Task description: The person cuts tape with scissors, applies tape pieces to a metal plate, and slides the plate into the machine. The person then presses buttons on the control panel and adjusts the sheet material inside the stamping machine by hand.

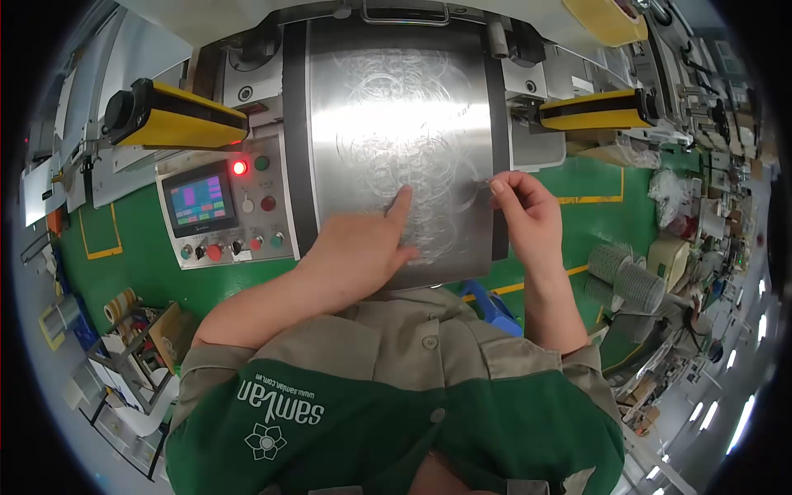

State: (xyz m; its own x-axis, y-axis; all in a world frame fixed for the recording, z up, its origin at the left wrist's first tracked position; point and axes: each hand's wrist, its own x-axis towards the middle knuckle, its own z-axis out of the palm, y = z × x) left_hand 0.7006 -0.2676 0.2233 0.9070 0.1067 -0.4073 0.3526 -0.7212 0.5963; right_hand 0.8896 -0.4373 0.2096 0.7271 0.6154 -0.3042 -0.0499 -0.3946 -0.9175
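Note:
A shiny metal plate [396,223] covered in circular scuff marks lies in front of me. Over its lower middle is my left hand [363,243], index finger stretched out with its tip at the surface and the thumb apart. No object shows in that hand. By the plate's right edge, my right hand [530,213] is closed in a pinch, thumb against index finger. Something thin and small seems to stick out from the fingertips over the plate, too fine to name.
Left of the plate stands a control panel [276,216] with a lit touchscreen [200,202] and several buttons. Yellow-and-black bars [186,115] flank the machine on both sides. Mesh coils [627,280] and a plastic bag [667,194] sit to the right above the green floor [598,181].

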